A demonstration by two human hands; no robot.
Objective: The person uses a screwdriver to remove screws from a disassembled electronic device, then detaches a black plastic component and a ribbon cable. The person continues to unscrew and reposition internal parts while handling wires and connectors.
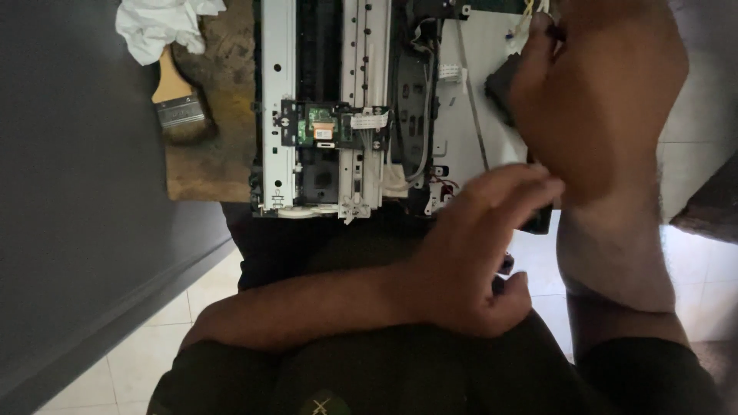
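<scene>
An opened printer chassis [277, 115] with metal rails and a small green circuit board [321, 127] lies in front of me. My right hand [600, 100] is at the printer's right side, fingers curled around a black part [498, 84] beside a white plate [477, 131]. My left hand [477, 253] reaches across from the left. Its fingers are stretched toward a dark piece [538, 219] at the printer's near right corner, with the thumb apart. Whether it holds anything is hidden.
A paintbrush with a wooden handle [178, 104] and a crumpled white cloth [157, 27] lie on a worn brown board [215, 161] left of the printer. A grey wall [77, 192] runs along the left. Pale floor tiles [146, 353] show below.
</scene>
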